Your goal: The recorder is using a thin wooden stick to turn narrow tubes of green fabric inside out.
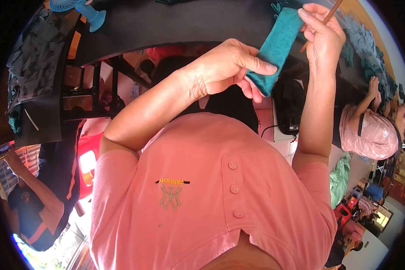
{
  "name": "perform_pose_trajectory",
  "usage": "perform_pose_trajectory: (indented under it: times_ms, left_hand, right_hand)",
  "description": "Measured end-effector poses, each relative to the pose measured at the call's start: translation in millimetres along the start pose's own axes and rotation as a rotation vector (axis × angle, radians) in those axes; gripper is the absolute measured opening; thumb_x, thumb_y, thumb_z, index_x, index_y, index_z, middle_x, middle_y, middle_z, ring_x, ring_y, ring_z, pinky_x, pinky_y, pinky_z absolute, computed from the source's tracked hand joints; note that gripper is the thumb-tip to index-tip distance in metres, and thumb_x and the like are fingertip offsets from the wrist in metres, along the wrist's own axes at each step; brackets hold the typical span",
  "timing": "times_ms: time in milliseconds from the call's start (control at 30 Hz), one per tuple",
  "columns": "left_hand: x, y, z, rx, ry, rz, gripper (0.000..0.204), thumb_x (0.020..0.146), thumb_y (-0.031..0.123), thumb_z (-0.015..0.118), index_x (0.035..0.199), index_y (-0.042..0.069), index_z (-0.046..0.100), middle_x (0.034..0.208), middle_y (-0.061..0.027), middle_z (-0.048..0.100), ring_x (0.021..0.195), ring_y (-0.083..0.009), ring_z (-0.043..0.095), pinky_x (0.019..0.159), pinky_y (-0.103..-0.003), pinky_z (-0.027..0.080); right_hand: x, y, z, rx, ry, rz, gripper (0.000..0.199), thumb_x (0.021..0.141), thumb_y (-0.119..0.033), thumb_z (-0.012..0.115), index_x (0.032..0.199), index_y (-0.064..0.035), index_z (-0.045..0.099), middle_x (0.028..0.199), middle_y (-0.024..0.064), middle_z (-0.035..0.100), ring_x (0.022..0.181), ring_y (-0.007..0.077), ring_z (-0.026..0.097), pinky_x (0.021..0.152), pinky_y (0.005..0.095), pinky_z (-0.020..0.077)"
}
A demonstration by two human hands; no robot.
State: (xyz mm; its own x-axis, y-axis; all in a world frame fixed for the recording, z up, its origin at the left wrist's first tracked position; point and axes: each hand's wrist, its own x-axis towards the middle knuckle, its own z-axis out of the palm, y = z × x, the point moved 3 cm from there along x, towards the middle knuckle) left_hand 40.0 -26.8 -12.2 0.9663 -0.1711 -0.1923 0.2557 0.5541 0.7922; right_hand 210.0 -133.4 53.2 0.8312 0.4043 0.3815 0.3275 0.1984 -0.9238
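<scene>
Dark, curved worktable (pixel 175 22) fills the far side, with grey fabric pieces (pixel 31 58) heaped at far left. Above it, the left hand (pixel 225 67) pinches the near end of a flat teal fabric strip (pixel 276 47). The right hand (pixel 321 38) grips the strip's far end and a thin brown stick (pixel 330 13). The stick looks not yet pushed into the strip. Both forearms are raised, elbows bent.

The fabric strip (pixel 276 47) sits between both hands, stick (pixel 327 17) right, table (pixel 166 22) behind.
</scene>
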Motion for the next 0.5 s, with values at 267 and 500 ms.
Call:
perform_pose_trajectory:
  times_ms: [267, 500]
  left_hand:
    - [-6.7, 3.8, 14.9, -0.093, -0.079, -0.026, 0.024, 0.084, 0.015, 0.071, 0.090, -0.006, 0.063, 0.070, -0.0190, 0.066, 0.056, -0.0274, 0.067, 0.051, -0.033, 0.053]
    - [0.4, 8.7, 15.9, -0.210, -0.037, -0.040, 0.026, 0.090, 0.026, 0.063, 0.080, 0.002, 0.062, 0.064, -0.0102, 0.059, 0.054, -0.0212, 0.056, 0.053, -0.032, 0.042]
  right_hand:
    - [-20.1, 16.2, -13.3, -0.158, 0.054, 0.084, 0.014, 0.076, -0.005, 0.072, 0.089, -0.0033, 0.070, 0.077, 0.0000, 0.064, 0.063, 0.0039, 0.053, 0.051, 0.0193, 0.0281]
    - [-73.5, -16.3, -24.9, 0.219, -0.446, 0.004, 0.029, 0.068, 0.003, 0.068, 0.097, 0.0066, 0.063, 0.092, 0.0108, 0.060, 0.070, 0.0131, 0.055, 0.061, 0.0217, 0.0409]
